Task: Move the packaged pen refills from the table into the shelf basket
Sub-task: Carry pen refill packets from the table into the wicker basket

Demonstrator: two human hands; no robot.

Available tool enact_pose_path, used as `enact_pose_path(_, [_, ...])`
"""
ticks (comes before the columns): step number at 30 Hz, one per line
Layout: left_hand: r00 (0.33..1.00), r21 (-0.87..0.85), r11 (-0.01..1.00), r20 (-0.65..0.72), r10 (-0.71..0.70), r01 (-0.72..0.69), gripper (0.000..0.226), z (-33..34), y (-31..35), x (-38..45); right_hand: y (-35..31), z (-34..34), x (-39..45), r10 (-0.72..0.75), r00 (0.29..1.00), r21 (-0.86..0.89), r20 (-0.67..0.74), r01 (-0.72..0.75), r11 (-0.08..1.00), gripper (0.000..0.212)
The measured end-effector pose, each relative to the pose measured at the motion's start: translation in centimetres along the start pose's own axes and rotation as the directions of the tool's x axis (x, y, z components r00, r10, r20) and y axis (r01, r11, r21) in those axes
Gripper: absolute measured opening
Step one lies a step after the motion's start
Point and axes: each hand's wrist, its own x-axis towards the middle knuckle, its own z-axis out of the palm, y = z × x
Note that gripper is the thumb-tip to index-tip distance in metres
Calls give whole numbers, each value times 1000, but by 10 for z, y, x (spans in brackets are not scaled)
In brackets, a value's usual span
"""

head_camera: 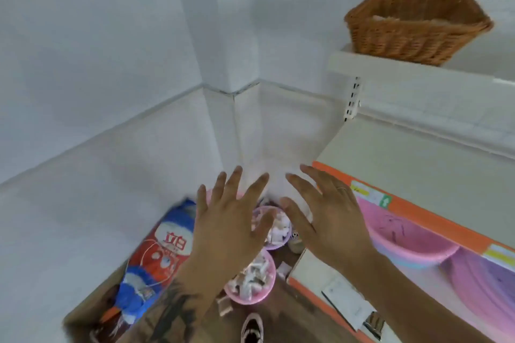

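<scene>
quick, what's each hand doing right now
left hand: open, fingers spread, holding nothing
right hand: open, fingers spread, holding nothing

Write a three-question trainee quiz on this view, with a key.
1. True or false: the left hand grips a package.
2. Where does the wicker basket sit? A) on the floor B) on the upper shelf C) in a pink tub
3. Fill in: both hands have their fingers ____.

Key: 1 false, both the left and the right hand hold nothing; 2 B; 3 spread.
</scene>
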Motion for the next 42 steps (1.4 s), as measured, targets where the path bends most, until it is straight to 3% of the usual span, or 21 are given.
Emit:
enact_pose_path(3, [978,71,977,38,-203,200,60,10,-27,-82,-45,31,-27,-139,983,117,121,125,985,48])
enact_pose_path(7, [897,68,898,65,-438,434,64,5,-56,-187,-111,60,-73,-287,893,248,346,208,946,61])
enact_pose_path(15, [688,-72,685,140,-712,725,69,12,-96,-342,-212,65,-158,-462,724,364,513,304,881,55])
enact_pose_path(20, [594,-181,567,171,-786,804,70,8,-125,-421,-279,75,-212,-510,657,396,555,330,857,53])
enact_pose_path(24, [553,-197,527,115,-825,827,72,-9,-169,-499,-357,90,-254,-537,591,421,603,336,843,53])
enact_pose_path(28, [445,-228,424,48,-894,877,69,-20,-220,-590,-447,113,-301,-590,520,440,618,394,807,56])
enact_pose_path(34, [362,-211,353,4,-932,912,66,-36,-278,-704,-558,141,-376,-677,412,477,610,492,729,55])
enact_pose_path(42, [201,-216,175,103,-974,961,74,-29,-308,-795,-647,166,-439,-738,226,519,636,583,625,53])
